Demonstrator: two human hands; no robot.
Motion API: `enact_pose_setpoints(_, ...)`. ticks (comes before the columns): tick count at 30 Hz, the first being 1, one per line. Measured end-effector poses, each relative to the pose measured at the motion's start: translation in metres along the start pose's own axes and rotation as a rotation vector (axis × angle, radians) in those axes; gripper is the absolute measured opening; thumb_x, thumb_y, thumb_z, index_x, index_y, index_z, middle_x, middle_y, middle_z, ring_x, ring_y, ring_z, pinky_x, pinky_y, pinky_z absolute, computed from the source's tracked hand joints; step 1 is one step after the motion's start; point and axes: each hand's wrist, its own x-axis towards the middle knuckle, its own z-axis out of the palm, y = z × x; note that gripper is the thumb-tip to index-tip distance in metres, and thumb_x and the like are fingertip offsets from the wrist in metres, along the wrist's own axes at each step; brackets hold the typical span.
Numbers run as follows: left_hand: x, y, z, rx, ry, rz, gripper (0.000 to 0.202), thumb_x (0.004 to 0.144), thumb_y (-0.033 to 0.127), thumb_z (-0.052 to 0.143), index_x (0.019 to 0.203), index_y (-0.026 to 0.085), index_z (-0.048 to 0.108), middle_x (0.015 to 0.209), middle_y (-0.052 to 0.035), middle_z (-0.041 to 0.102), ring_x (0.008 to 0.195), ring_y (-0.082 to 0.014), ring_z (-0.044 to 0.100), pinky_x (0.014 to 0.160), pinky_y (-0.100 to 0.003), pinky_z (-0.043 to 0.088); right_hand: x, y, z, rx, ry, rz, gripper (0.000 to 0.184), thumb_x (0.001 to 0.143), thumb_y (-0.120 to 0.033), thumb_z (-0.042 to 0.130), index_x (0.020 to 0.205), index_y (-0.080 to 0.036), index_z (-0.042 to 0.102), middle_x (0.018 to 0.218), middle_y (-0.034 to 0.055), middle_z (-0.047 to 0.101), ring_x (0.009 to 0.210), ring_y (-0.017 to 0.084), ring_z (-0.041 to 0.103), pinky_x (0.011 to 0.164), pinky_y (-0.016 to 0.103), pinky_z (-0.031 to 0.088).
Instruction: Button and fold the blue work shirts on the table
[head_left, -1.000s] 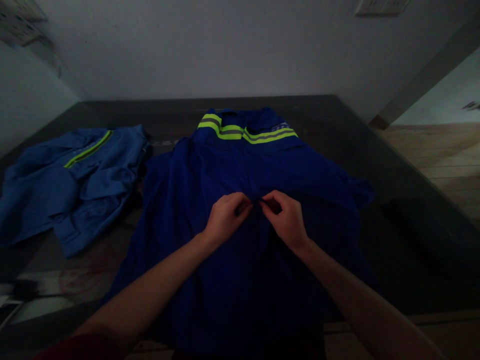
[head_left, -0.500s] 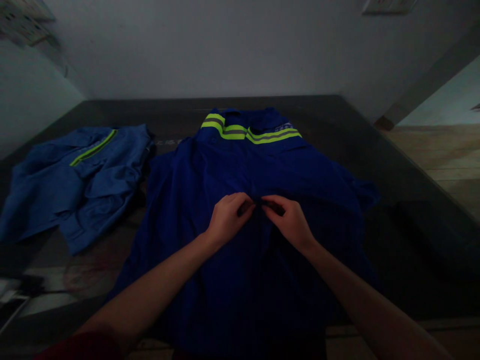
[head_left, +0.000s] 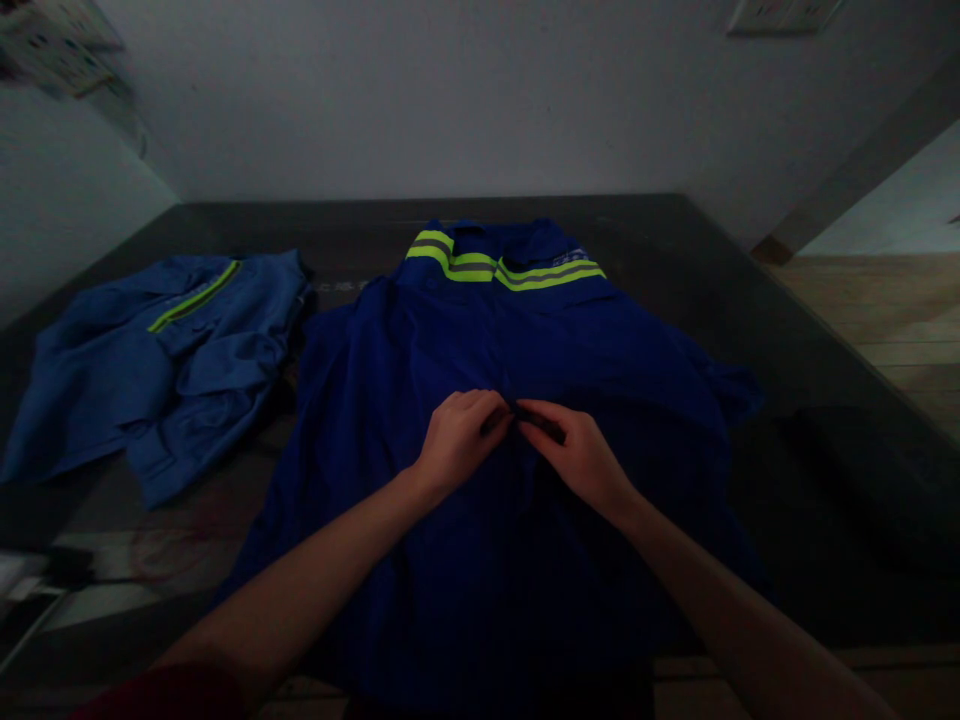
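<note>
A dark blue work jacket (head_left: 637,390) with yellow-and-grey reflective bands lies spread on the dark table (head_left: 750,290), its collar toward the wall. Over the middle of its front, my left hand (head_left: 466,432) pinches the cloth along the front opening. My right hand (head_left: 571,442) pinches the same edge from the other side, the fingertips of both hands almost touching. Whatever small part of the jacket sits between the fingertips is too dark to make out.
To the left lies a lighter blue garment (head_left: 210,370) with a yellow stripe. A dark object (head_left: 877,480) rests at the table's right side. Lower left is a cable with a black plug (head_left: 69,567). Sockets (head_left: 60,60) are on the wall, and a wooden floor (head_left: 892,320) shows beyond the right edge.
My right hand has shifted slightly left, bringing its fingertips closer to my left hand's. The whole view has moved a little; the garments lie as before.
</note>
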Motion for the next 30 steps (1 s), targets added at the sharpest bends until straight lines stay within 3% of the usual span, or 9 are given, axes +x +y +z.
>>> enact_pose_setpoints(4,0.0,0.0,0.001,-0.064,0.012,-0.051,0.004,0.086,0.022,0.056,0.083,0.02,0.058,0.075,0.0009,0.063,0.069,-0.014,0.057,0.066,-0.026,0.041,0.002,-0.002,-0.005,0.012,0.005,-0.054,0.027,0.091,-0.032,0.049,0.102,-0.021,0.07,0.102,0.0066,0.071,0.098,0.021,0.065,0.088,0.036,0.05)
enact_pose_setpoints(12,0.001,0.001,0.001,-0.146,0.021,-0.102,0.003,0.086,0.023,0.057,0.085,0.02,0.057,0.075,0.0015,0.063,0.069,-0.0132,0.058,0.063,-0.024,0.042,0.007,0.006,-0.008,-0.047,0.053,-0.082,0.023,0.082,-0.013,0.05,0.094,-0.02,0.069,0.093,0.0053,0.068,0.088,0.018,0.064,0.08,0.032,0.05)
enact_pose_setpoints(19,0.001,0.001,0.001,-0.18,0.048,-0.115,0.003,0.085,0.023,0.056,0.085,0.02,0.057,0.074,0.0015,0.062,0.068,-0.013,0.058,0.063,-0.024,0.043,0.007,0.004,-0.006,-0.133,0.104,-0.192,0.015,0.083,-0.015,0.054,0.089,-0.021,0.066,0.084,0.0035,0.065,0.078,0.017,0.061,0.072,0.03,0.049)
enact_pose_setpoints(25,0.001,0.001,0.0,-0.265,0.076,-0.138,0.001,0.083,0.019,0.056,0.083,0.019,0.056,0.07,0.0032,0.059,0.064,-0.0106,0.056,0.06,-0.021,0.041,0.013,-0.003,-0.007,-0.204,0.02,-0.274,0.011,0.088,-0.028,0.056,0.092,-0.021,0.063,0.087,0.0038,0.063,0.079,0.017,0.06,0.073,0.03,0.048)
enact_pose_setpoints(30,0.004,0.001,-0.002,-0.39,0.086,-0.185,0.002,0.083,0.019,0.057,0.082,0.018,0.057,0.07,0.0036,0.06,0.062,-0.0094,0.055,0.058,-0.02,0.042,0.014,-0.002,-0.006,-0.206,-0.045,-0.288,0.029,0.081,-0.041,0.065,0.099,-0.02,0.058,0.09,0.005,0.062,0.08,0.018,0.059,0.07,0.029,0.048)
